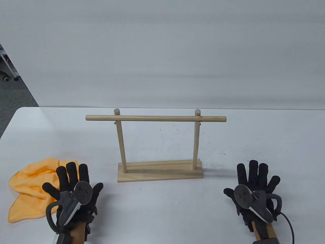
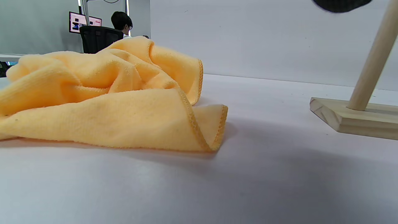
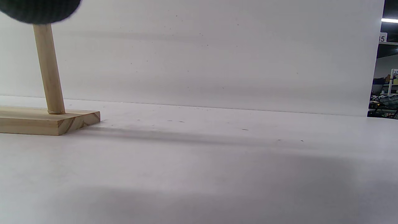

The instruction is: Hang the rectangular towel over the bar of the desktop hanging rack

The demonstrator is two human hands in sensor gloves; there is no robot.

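A crumpled orange towel (image 1: pixel 30 188) lies on the white table at the front left; it fills the left of the left wrist view (image 2: pixel 102 96). A wooden rack stands mid-table on a flat base (image 1: pixel 160 171), with two posts and a bare horizontal bar (image 1: pixel 155 118). My left hand (image 1: pixel 72 183) is flat with fingers spread, over the towel's right edge, holding nothing. My right hand (image 1: pixel 255 181) is flat and spread to the right of the rack base, holding nothing. The rack's base and a post show in the left wrist view (image 2: pixel 357 116) and the right wrist view (image 3: pixel 46 119).
The white table (image 1: pixel 162 216) ends at a rounded left corner, with floor and a chair's wheels (image 1: pixel 6 77) beyond. A grey wall panel stands behind the table. A cable (image 1: pixel 290 226) trails from my right wrist.
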